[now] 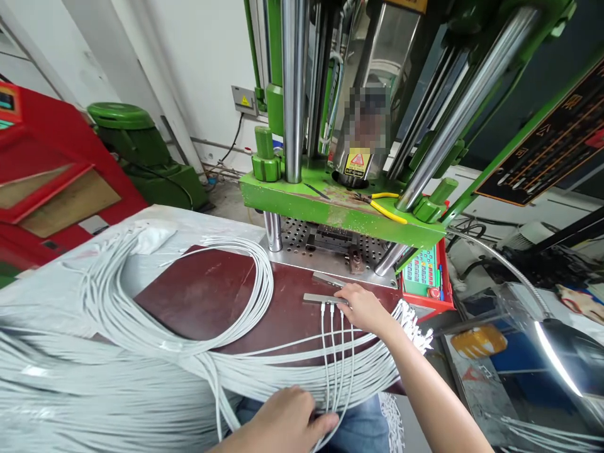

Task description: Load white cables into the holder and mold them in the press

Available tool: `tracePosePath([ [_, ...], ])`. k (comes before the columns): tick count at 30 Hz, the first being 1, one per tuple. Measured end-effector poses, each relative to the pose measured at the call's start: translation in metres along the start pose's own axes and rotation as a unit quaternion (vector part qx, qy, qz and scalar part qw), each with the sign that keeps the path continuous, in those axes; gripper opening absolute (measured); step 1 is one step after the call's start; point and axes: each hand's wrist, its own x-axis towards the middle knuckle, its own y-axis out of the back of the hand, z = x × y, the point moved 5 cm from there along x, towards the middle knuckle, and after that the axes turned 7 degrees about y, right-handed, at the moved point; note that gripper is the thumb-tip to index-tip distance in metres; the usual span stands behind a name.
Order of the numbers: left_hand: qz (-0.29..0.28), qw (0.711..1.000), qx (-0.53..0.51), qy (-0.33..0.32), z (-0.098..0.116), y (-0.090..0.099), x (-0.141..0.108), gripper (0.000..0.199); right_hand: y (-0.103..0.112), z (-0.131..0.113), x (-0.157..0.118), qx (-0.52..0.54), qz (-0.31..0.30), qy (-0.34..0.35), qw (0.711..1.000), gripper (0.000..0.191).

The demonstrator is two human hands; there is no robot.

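Note:
My right hand [362, 308] is closed on the right end of a flat metal bar [314, 298] above the brown tabletop. White connector ends of several thin cables [333, 343] meet the bar's lower edge, and the cables hang down toward me. Lower down, my left hand [287, 412] has its fingers curled and thumb bent around those same cables, near my lap. A second metal bar [325, 278] lies just beyond my right hand, in front of the press. Beneath the hanging cables runs a thick bundle of white cables [283, 371].
The green press [340, 211] stands ahead, with yellow-handled pliers [389, 211] on its plate and a perforated metal bed [297, 242] below. A coiled cable bundle [262, 277] covers the table's left. At right are a red control box [443, 296] and a lamp [561, 358].

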Motion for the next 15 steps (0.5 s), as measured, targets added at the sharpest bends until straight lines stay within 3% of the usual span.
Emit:
tracePosePath([
  [2,-0.091,0.987,-0.119,0.059,-0.006,-0.024,0.009,0.046,-0.007,-0.003,-0.001,-0.002,-0.003,-0.005,1.0,0.024],
  [4,-0.174,0.931,-0.295,0.128,-0.011,-0.049,0.018,0.047,-0.013,-0.004,0.0,-0.009,0.001,-0.016,1.0,0.025],
  [6,-0.191,0.869,-0.429,0.158,-0.012,-0.067,0.026,0.054,-0.017,-0.006,0.001,-0.019,0.008,-0.028,0.999,0.024],
  [7,-0.184,0.852,-0.464,0.156,-0.012,-0.072,0.03,0.057,-0.019,-0.007,0.002,-0.025,0.013,-0.035,0.999,0.024],
  [11,-0.155,0.846,-0.493,0.133,-0.017,-0.079,0.037,0.057,-0.022,-0.013,0.001,-0.049,0.027,-0.051,0.997,0.024],
  [15,-0.146,0.854,-0.488,0.102,-0.018,-0.071,0.037,0.053,-0.017,-0.015,0.001,-0.063,0.029,-0.064,0.996,0.024],
])
